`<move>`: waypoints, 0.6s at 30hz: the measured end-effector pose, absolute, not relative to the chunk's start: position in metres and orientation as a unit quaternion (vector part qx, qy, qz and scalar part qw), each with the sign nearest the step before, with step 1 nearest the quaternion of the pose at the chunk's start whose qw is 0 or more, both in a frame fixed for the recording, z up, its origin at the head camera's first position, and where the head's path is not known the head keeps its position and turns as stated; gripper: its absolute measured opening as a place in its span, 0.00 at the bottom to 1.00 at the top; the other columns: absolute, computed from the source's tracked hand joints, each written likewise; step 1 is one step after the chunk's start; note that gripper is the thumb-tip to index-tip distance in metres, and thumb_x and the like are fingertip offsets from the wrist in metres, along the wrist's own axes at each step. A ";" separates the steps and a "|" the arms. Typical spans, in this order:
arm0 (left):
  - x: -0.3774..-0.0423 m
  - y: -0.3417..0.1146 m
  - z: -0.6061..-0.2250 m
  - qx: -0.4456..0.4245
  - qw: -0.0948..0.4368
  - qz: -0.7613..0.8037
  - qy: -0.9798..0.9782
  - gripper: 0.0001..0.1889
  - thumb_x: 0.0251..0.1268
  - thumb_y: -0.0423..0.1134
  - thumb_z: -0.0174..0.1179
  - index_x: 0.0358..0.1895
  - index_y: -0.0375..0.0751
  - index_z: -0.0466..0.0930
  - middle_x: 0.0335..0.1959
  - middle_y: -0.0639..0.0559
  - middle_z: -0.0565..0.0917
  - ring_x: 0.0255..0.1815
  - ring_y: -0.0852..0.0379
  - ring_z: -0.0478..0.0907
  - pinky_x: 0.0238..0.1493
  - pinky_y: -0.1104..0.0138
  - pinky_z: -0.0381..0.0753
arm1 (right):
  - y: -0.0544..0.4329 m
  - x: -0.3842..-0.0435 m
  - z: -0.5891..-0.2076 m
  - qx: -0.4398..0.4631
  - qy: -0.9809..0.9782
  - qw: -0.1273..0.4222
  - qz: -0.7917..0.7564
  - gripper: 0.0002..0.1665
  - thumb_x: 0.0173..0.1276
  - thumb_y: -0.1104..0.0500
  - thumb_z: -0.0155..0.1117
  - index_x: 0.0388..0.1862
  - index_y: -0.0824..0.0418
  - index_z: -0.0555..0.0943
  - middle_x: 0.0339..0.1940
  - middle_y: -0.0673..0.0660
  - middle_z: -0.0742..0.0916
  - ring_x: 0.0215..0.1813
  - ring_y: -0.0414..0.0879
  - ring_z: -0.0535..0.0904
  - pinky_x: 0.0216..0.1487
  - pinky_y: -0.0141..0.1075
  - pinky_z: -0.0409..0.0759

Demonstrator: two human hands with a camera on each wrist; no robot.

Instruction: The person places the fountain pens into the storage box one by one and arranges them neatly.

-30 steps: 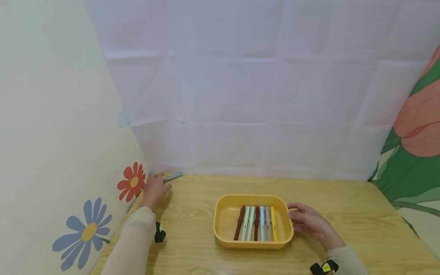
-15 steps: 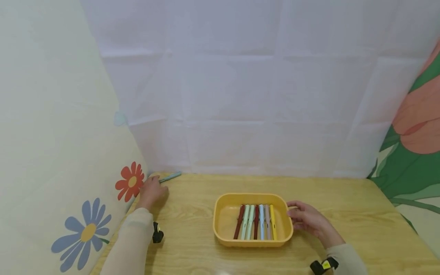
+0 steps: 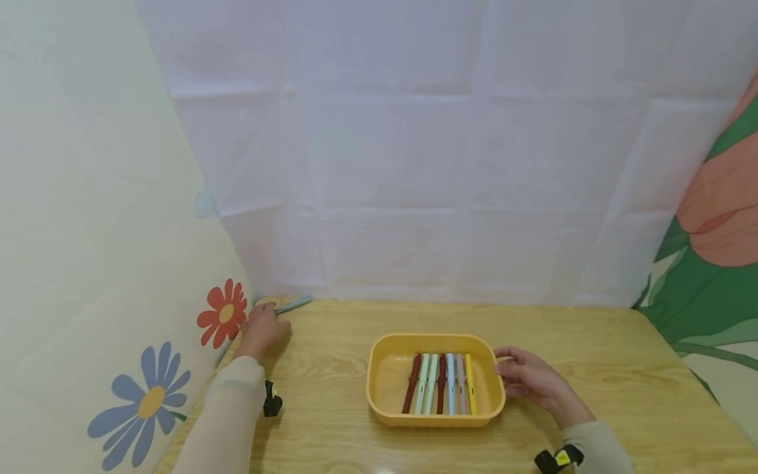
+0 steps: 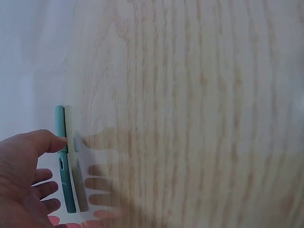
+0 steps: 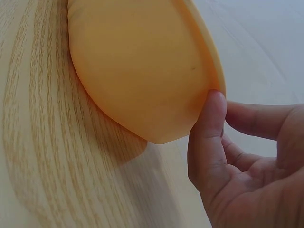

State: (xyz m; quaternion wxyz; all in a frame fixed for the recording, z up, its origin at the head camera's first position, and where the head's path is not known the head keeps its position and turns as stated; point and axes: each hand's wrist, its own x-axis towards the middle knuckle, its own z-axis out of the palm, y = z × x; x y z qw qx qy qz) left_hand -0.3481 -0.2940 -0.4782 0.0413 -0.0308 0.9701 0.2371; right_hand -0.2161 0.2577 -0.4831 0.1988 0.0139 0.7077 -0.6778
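At the table's far left corner, my left hand (image 3: pixel 262 331) is beside a teal pen (image 3: pixel 294 305) lying near the back cloth. In the left wrist view the thumb overlaps the teal pen (image 4: pixel 66 183) near its middle and seems to touch it. The other fingers are spread loosely beside it, not wrapped round it. My right hand (image 3: pixel 533 382) pinches the right end of a yellow tray (image 3: pixel 435 421). A close look at that tray (image 5: pixel 137 71) from the right wrist shows thumb and finger at its rim. Several capped pens (image 3: pixel 441 383) lie side by side inside it.
A pale wood table (image 3: pixel 331 382) holds everything. Along its back edge hangs a white cloth (image 3: pixel 414 164). A flower-printed sheet (image 3: pixel 118 230) stands close along the left side. Another printed sheet (image 3: pixel 722 263) borders the right.
Between the earlier frames and now the view shifts slightly. My left hand stays beside the teal pen, with a little more of the pen showing. The right hand and the tray look the same.
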 end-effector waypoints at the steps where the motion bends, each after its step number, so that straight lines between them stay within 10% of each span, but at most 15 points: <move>1: -0.348 -0.294 -0.478 -0.031 0.043 0.235 0.970 0.38 0.69 0.41 0.48 0.76 0.21 0.49 0.75 0.21 0.52 0.76 0.23 0.46 0.72 0.27 0.38 | 0.258 -0.216 -0.483 0.013 0.707 0.199 -0.678 0.31 0.74 0.61 0.61 0.69 0.73 0.64 0.42 0.54 0.85 0.39 0.44 0.82 0.36 0.35 0.85; 18: -0.347 -0.295 -0.474 -0.032 0.064 0.223 0.972 0.39 0.68 0.42 0.48 0.76 0.20 0.49 0.75 0.20 0.53 0.74 0.22 0.48 0.72 0.27 0.41 | 0.257 -0.217 -0.483 0.002 0.702 0.203 -0.683 0.29 0.75 0.63 0.60 0.69 0.74 0.64 0.40 0.54 0.84 0.37 0.43 0.81 0.35 0.34 0.85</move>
